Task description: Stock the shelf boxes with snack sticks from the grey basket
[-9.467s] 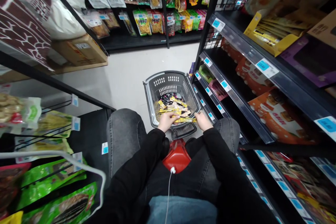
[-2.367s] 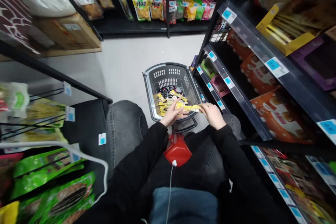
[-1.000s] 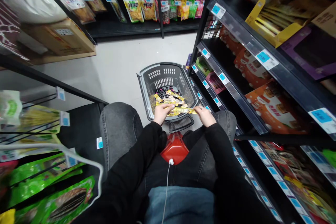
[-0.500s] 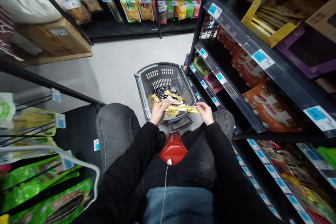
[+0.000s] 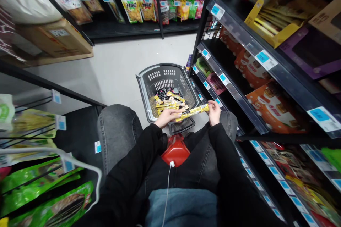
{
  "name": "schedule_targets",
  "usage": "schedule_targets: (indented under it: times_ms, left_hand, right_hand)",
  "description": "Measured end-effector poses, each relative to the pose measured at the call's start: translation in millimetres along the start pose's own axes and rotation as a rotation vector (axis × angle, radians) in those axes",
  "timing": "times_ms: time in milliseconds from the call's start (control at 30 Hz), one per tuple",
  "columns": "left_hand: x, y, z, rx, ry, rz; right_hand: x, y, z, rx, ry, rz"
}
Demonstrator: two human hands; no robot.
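Note:
Between my hands stretches a long, narrow yellow snack packet (image 5: pixel 194 111), tilted up toward the right. My left hand (image 5: pixel 165 117) is closed on its left end, and my right hand (image 5: pixel 214 112) pinches its right end. It may be more than one packet overlapping; I cannot tell. Just beyond, on the floor, stands a dark grey shopping basket (image 5: pixel 170 70) with slotted walls. Yellow stick packets (image 5: pixel 166 105) lie loose in the basket, with black and purple ones (image 5: pixel 163 94) behind them.
A black shelf rack (image 5: pixel 239 81) with price tags rises close on the right, holding orange bags (image 5: pixel 277 108) and a yellow box (image 5: pixel 277 25). Green snack bags (image 5: pixel 39 177) hang at the left. A red seat (image 5: pixel 176 150) is between my legs. A cardboard box (image 5: pixel 58 39) stands back left.
Both hands have moved a little toward me and to the right with the yellow packet. Its right end is now higher, and it has come off the basket's contents.

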State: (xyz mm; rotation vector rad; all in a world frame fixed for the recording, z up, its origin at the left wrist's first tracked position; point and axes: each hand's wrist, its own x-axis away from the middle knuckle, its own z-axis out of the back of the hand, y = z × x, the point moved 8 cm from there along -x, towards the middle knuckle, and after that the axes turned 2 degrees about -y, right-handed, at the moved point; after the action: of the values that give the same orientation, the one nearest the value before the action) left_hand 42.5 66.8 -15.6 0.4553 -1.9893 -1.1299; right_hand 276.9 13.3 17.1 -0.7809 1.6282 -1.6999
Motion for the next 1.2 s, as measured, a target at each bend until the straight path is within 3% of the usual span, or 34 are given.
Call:
schedule_targets:
  times_ms: [133, 200, 367, 433, 600, 733, 1000, 1200]
  left_hand:
    - [5.6, -26.0, -30.0, -0.157, -0.285, 0.159]
    - [7.1, -35.2, -40.4, -0.174, -0.341, 0.194]
    - [4.9, -36.7, -49.1, -0.066, -0.296, 0.195]
    - [4.7, -35.4, -49.1, -0.067, -0.284, 0.200]
    - [4.6, -33.2, -50.5, -0.090, -0.278, 0.175]
    - [2.8, -26.7, -55.1, -0.144, -0.276, 0.066]
    - [-1.2, -17.2, -43.1, -0.377, -0.144, -0.013]
    - [-3.7, -13.8, -38.0, -0.607, -0.112, -0.101]
  right_hand:
    - [-1.7, 8.4, -2.5, 0.010, -0.053, -0.053]
    - [1.1, 13.5, -9.4, -0.024, -0.104, -0.124]
    - [22.4, 20.5, -48.0, -0.200, -0.380, -0.331]
    - [29.4, 20.1, -58.0, -0.231, -0.431, -0.367]
    - [31.1, 19.5, -59.2, -0.269, -0.340, -0.359]
    - [32.7, 19.1, -60.0, -0.238, -0.329, -0.331]
    - [33.3, 22.2, -58.9, -0.261, -0.298, -0.350]
    - [27.5, 19.3, -48.5, -0.331, -0.211, -0.325]
